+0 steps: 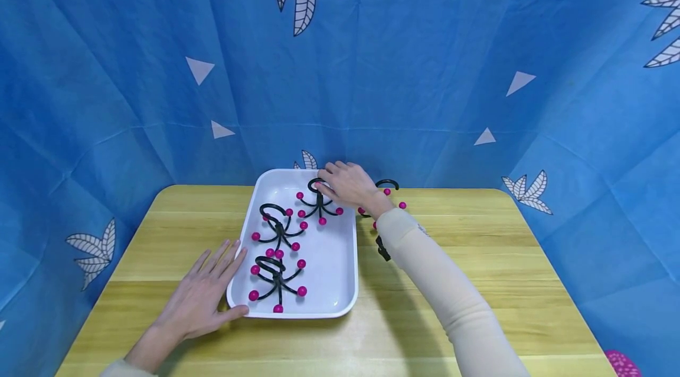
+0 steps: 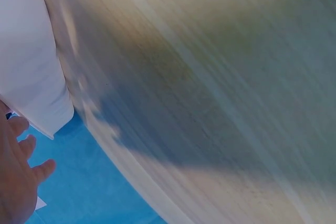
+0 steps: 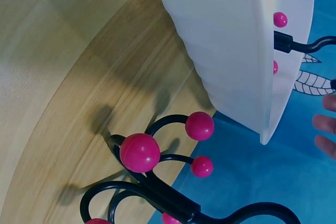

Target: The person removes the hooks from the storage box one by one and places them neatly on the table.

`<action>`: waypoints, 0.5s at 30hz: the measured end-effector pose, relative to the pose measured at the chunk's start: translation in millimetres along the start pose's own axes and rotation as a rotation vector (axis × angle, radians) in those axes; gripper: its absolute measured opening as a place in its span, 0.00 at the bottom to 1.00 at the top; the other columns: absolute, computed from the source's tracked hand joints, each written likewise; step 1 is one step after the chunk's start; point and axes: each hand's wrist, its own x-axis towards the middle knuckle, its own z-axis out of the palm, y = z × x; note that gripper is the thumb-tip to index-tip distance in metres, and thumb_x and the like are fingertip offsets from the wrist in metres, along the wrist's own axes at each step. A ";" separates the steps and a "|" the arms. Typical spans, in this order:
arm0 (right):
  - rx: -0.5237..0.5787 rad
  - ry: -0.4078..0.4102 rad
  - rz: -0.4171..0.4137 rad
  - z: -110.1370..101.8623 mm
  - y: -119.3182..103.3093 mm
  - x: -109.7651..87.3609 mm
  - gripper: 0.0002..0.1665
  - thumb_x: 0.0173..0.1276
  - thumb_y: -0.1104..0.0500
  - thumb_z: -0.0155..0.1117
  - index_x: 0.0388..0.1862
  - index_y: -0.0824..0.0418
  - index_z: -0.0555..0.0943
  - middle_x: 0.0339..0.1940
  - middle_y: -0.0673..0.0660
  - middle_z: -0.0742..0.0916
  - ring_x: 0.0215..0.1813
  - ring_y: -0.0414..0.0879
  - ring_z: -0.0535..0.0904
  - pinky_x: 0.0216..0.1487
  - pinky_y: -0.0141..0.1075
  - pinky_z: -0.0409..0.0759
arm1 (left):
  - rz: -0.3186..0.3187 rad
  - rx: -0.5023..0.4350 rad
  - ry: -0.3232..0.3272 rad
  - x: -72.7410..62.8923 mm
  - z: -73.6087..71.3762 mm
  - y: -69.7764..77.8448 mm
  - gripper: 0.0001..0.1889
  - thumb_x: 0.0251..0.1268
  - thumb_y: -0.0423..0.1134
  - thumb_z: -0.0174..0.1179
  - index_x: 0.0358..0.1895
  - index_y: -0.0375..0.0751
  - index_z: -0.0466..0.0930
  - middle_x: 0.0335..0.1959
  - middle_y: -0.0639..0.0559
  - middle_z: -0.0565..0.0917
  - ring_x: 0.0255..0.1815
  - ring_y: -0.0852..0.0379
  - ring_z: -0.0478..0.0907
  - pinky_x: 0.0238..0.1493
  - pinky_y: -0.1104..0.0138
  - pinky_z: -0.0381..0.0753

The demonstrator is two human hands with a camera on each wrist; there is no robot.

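Note:
A white rectangular tray stands on the table. Inside it are three black multi-armed hooks with pink ball tips: a front one, a middle one and a back one. My right hand reaches over the tray's back right corner, the back hook's curved top between thumb and fingers; the exact contact is partly hidden. Several of its fingertips show apart in the right wrist view. With straight, spread fingers, my left hand rests against the tray's left rim.
Another such hook sits on the wooden table, right of the tray and partly behind my right forearm. A black piece shows beside that sleeve. Blue patterned cloth hangs behind the table and along its sides.

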 end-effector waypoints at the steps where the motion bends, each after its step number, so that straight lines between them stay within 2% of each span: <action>1: -0.003 0.006 -0.004 -0.2 -0.1 0.0 0.23 0.85 0.40 0.50 0.57 0.52 0.84 0.43 0.52 0.89 0.41 0.48 0.84 0.40 0.37 0.86 | -0.002 0.002 0.000 -0.3 0.1 -0.2 0.59 0.56 0.81 0.58 0.84 0.44 0.59 0.84 0.40 0.65 0.84 0.38 0.62 0.83 0.42 0.63; 6: -0.010 0.026 -0.030 -2.4 -0.9 -0.5 0.19 0.85 0.42 0.52 0.54 0.51 0.84 0.41 0.51 0.88 0.38 0.47 0.83 0.37 0.36 0.83 | -0.006 0.004 -0.017 -1.5 0.9 -0.7 0.59 0.57 0.82 0.57 0.84 0.45 0.59 0.84 0.41 0.64 0.85 0.38 0.60 0.84 0.42 0.60; 15: 0.009 0.020 -0.036 -4.9 -0.4 -1.2 0.17 0.85 0.44 0.53 0.52 0.52 0.84 0.40 0.51 0.87 0.37 0.46 0.82 0.36 0.35 0.83 | -0.004 0.005 -0.022 -0.5 0.9 -0.7 0.58 0.56 0.81 0.58 0.83 0.45 0.60 0.84 0.41 0.64 0.85 0.38 0.61 0.82 0.41 0.64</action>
